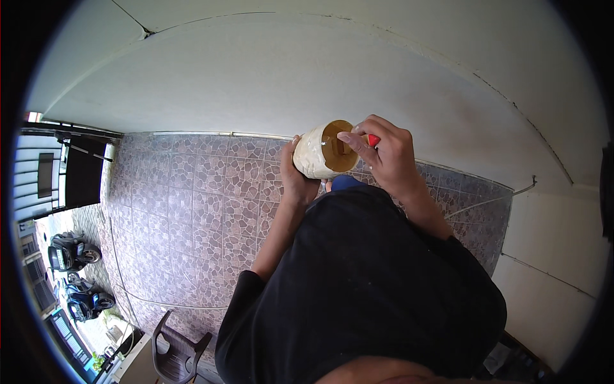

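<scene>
Head view: a cream-coloured cylindrical jar (323,152) is gripped from below by the left hand (295,174), tilted, its open mouth turned to the right. A red-handled tool (373,139) is pinched by the right hand (387,157) at the jar's rim. Below them lies a patterned tile floor (192,211).
</scene>
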